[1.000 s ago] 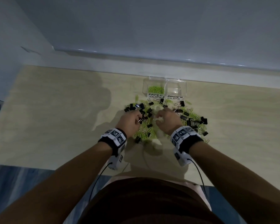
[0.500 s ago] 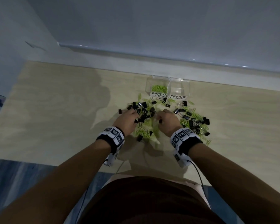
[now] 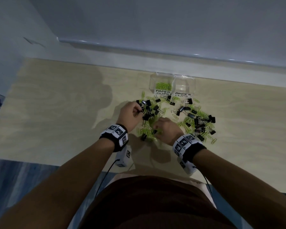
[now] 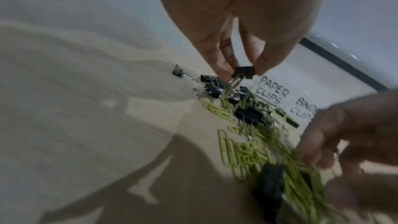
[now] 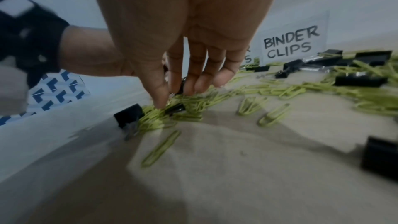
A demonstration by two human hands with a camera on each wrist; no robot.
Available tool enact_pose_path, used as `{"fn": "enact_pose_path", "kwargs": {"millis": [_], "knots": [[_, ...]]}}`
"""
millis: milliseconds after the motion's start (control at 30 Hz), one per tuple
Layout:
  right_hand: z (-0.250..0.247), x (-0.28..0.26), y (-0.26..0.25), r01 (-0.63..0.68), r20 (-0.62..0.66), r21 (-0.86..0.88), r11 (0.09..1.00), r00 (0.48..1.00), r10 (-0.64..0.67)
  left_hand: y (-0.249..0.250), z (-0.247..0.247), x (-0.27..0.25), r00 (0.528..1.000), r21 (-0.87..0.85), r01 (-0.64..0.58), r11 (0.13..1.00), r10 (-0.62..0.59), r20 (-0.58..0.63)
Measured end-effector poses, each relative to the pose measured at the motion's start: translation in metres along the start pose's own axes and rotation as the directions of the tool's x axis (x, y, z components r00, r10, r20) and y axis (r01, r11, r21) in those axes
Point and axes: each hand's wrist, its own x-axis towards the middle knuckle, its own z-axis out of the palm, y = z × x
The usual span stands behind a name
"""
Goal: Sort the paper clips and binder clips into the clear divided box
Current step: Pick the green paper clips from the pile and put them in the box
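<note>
1. The clear divided box (image 3: 172, 83) stands at the far edge of the counter (image 3: 56, 113), against the wall; its two front labels read "PAPER CLIPS" (image 3: 163, 92) and "BINDER CLIPS" (image 3: 182, 94).
2. The left compartment holds a small heap of green paper clips (image 3: 163, 85); what lies in the right one I cannot tell.
3. Just in front of the box, a loose pile of green paper clips (image 3: 193, 120) and black binder clips (image 3: 205, 119) is spread across the counter, mixed together.
4. The left hand (image 3: 130, 114) pinches one black binder clip (image 4: 244, 72) between thumb and fingertips, lifted a little above the pile — a green paper clip (image 4: 235, 84) hangs from it.
5. The right hand (image 3: 166, 130) is down on the near part of the pile, fingers (image 5: 189, 81) curled into the green paper clips with a black binder clip (image 5: 175, 108) at the fingertips; whether it truly grips anything I cannot tell.
6. Both wrists wear black bands with white marker tags (image 3: 116, 131) — thin cables (image 3: 104, 177) run back along the arms.
</note>
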Motion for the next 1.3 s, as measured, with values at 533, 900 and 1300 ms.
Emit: {"fn": "enact_pose_path", "kwargs": {"millis": [533, 900, 1300], "knots": [[0.02, -0.004, -0.004, 0.025, -0.096, -0.007, 1.0, 0.995, -0.025, -0.028, -0.008, -0.041, 0.83, 0.4, -0.474, 0.784, 0.246, 0.5], [0.02, 0.001, -0.004, -0.007, -0.08, 0.024, 1.0, 0.997, 0.009, -0.025, -0.014, -0.04, 0.846, 0.382, -0.417, 0.825, 0.198, 0.496], [0.013, 0.003, 0.014, -0.026, -0.144, 0.055, 0.998, 0.989, 0.034, -0.023, -0.022, -0.004, 0.978, 0.529, -0.198, 0.825, 0.136, 0.155]]}}
